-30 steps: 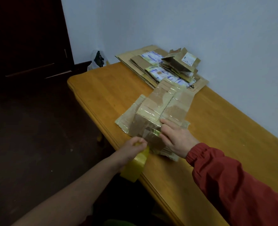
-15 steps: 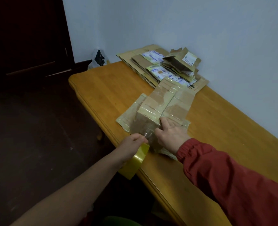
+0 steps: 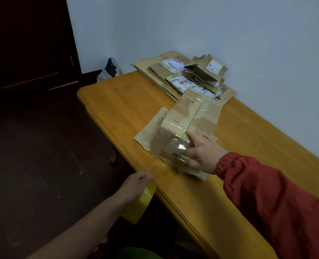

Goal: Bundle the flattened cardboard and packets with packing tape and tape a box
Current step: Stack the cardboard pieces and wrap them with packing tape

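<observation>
The brown cardboard bundle [image 3: 181, 120], glossy with clear tape bands, lies near the counter's [image 3: 117, 101] front edge. The right hand [image 3: 201, 156] presses its near end with straight fingers. The left hand [image 3: 134, 186] grips a yellow tape roll [image 3: 142, 200] beyond the edge.

Below the table's [image 3: 117, 109] near edge, the left hand [image 3: 136, 186] covers most of the tape roll [image 3: 142, 202]. On the table, the right hand [image 3: 201, 156] hides the bundle's [image 3: 181, 120] near corner. At the table's far end, print on the packets [image 3: 181, 83] is too small to read.
</observation>
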